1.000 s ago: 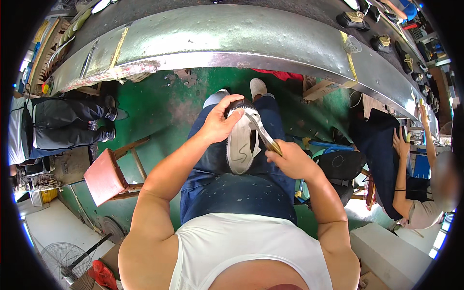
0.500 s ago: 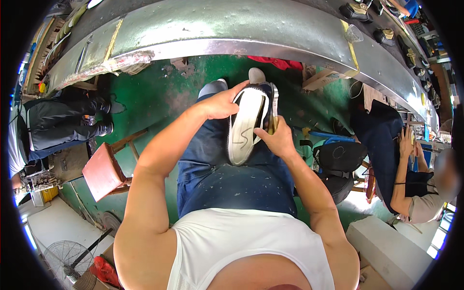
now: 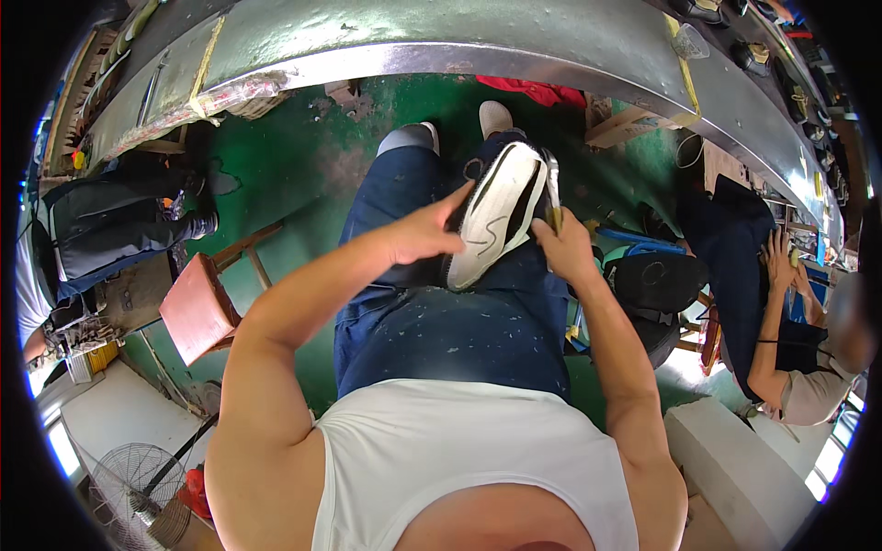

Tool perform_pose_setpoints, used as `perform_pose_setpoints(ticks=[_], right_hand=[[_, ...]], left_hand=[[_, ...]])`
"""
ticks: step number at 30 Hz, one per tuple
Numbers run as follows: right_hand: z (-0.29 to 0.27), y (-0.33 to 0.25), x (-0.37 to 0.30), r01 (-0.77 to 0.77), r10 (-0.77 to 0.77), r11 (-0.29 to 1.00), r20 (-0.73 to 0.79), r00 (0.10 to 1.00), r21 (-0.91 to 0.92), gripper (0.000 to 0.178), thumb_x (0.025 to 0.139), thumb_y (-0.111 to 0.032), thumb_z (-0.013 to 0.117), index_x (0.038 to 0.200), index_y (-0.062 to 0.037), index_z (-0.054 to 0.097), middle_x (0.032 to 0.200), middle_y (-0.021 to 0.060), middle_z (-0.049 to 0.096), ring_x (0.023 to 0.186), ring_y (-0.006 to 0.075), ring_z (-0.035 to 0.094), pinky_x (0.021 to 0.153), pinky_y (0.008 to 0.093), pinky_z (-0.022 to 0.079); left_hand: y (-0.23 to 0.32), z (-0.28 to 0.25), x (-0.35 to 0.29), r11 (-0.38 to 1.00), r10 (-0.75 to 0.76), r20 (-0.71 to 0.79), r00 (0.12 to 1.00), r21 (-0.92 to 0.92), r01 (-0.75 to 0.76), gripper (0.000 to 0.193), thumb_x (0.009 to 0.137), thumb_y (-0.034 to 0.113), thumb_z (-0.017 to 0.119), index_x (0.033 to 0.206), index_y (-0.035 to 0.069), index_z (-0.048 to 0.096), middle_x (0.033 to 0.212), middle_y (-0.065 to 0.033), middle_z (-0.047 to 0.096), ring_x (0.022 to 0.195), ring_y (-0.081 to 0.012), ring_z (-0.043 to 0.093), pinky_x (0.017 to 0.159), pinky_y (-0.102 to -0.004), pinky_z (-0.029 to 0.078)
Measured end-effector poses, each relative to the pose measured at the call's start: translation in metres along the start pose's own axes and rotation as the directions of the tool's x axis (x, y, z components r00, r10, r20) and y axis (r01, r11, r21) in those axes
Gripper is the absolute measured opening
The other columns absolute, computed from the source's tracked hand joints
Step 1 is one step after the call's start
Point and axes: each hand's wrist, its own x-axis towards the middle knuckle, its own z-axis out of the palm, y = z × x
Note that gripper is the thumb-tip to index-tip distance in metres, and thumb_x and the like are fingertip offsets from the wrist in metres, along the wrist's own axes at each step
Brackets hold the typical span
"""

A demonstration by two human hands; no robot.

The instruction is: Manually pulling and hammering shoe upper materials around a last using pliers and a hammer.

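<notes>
A shoe [image 3: 496,220] rests on my lap with its pale underside up, a dark curved mark drawn on it and dark upper material round its edge. My left hand [image 3: 427,231] grips its left side, fingers hidden behind and thumb at the edge. My right hand [image 3: 568,246] is closed round the yellowish handle of metal pincers [image 3: 552,179], whose long metal part runs along the right side of the shoe. Whether the jaws bite the upper I cannot tell.
A metal-topped workbench [image 3: 441,57] curves across the front. A pinkish stool [image 3: 199,308] stands left, a black padded seat [image 3: 652,280] right. A standing fan [image 3: 138,487] is behind on the left. One co-worker [image 3: 772,303] sits right; another person's legs [image 3: 129,225] show left.
The shoe has tilted, its far end swinging right. My left hand has slid nearer along its left side. The pincers now stand more upright beside the shoe, and my right hand has shifted slightly right.
</notes>
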Motion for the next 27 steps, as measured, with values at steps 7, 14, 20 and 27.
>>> perform_pose_setpoints(ticks=[7, 14, 20, 27], right_hand=[[-0.023, -0.010, -0.050, 0.470, -0.434, 0.863, 0.205, 0.877, -0.185, 0.050, 0.089, -0.009, 0.064, 0.135, 0.0038, 0.051, 0.118, 0.0226, 0.063, 0.109, 0.0393, 0.061, 0.093, 0.0416, 0.050], [-0.027, -0.067, -0.044, 0.564, -0.395, 0.576, 0.402, 0.826, -0.591, 0.040, 0.088, -0.010, 0.065, 0.123, 0.0041, 0.054, 0.109, 0.0249, 0.062, 0.100, 0.0422, 0.062, 0.088, 0.0454, 0.052], [0.019, -0.032, -0.045, 0.459, -0.280, 0.806, 0.442, 0.852, -0.375, 0.028, 0.091, -0.019, 0.062, 0.109, 0.0018, 0.057, 0.096, 0.0233, 0.065, 0.094, 0.0417, 0.065, 0.082, 0.0468, 0.053], [0.006, -0.022, -0.036, 0.488, -0.415, 0.810, 0.269, 0.869, -0.325, 0.049, 0.089, -0.017, 0.065, 0.131, 0.0037, 0.051, 0.107, 0.0274, 0.064, 0.102, 0.0423, 0.063, 0.094, 0.0449, 0.050]], left_hand=[[-0.017, 0.024, -0.017, 0.979, 0.095, -0.201, 0.975, 0.195, -0.055, 0.105, 0.078, 0.003, 0.065, 0.159, 0.001, -0.002, 0.160, -0.0174, 0.025, 0.147, -0.0220, 0.026, 0.119, -0.0310, 0.019], [-0.024, 0.026, -0.011, 0.941, 0.005, -0.195, 0.981, -0.330, -0.071, 0.081, 0.096, 0.019, 0.052, 0.160, 0.001, 0.004, 0.162, -0.0141, 0.023, 0.149, -0.0219, 0.023, 0.120, -0.0327, 0.019], [-0.040, 0.032, 0.022, 0.952, -0.169, -0.615, 0.771, -0.305, -0.035, 0.069, 0.108, 0.050, 0.030, 0.150, -0.005, 0.038, 0.151, -0.0159, 0.045, 0.138, -0.0227, 0.043, 0.113, -0.0311, 0.033], [-0.055, 0.018, 0.025, 0.853, 0.336, -0.691, 0.640, 0.511, 0.104, 0.050, 0.108, 0.032, 0.032, 0.131, -0.003, 0.059, 0.115, -0.0322, 0.064, 0.110, -0.0470, 0.062, 0.097, -0.0445, 0.049]])
